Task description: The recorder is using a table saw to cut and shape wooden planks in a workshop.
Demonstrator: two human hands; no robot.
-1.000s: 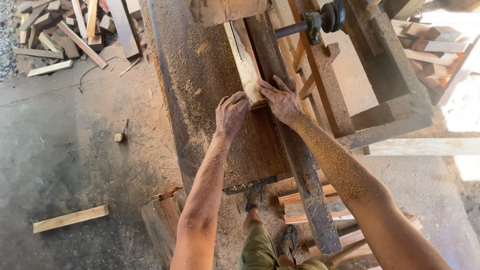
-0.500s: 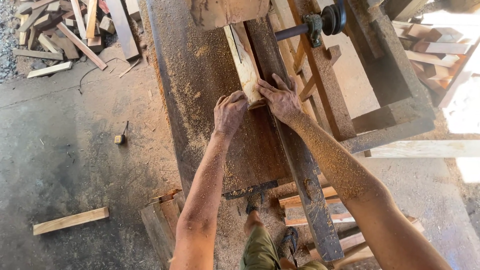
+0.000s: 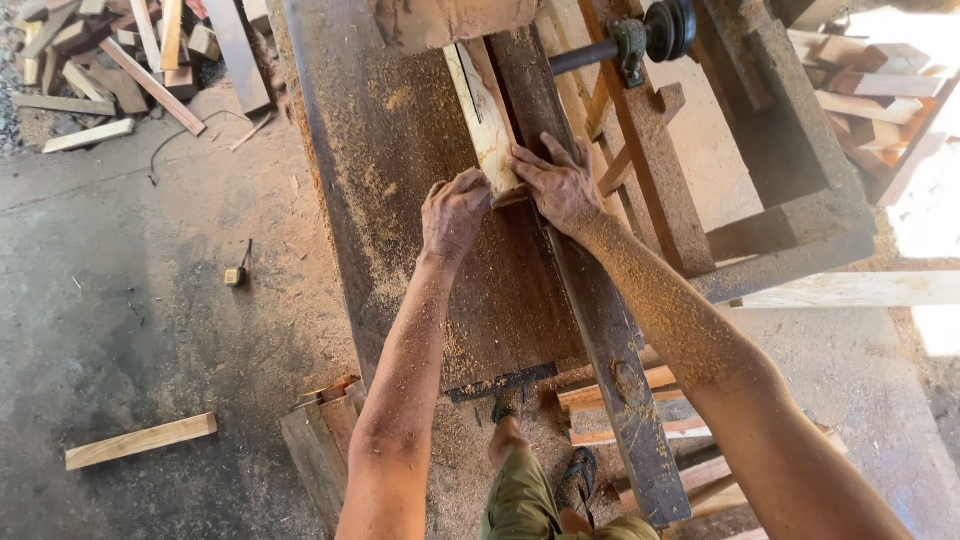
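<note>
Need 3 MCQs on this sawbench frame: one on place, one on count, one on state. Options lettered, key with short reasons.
1. Where does the pale wood strip lie?
A. on the concrete floor
B. on the dusty bench top, along the dark rail
C. in the scrap pile

2. How many hands touch the strip's near end?
A. none
B. one
C. two

3. What state are the forearms in?
A. coated with sawdust
B. wet
C. covered by sleeves

Key:
1 B: the strip rests on the bench surface beside the rail, its far end under a wooden block.
2 C: the left hand and the right hand both press on its near end, fingers on the wood.
3 A: fine sawdust speckles both bare arms, thickest on the right forearm.
</note>
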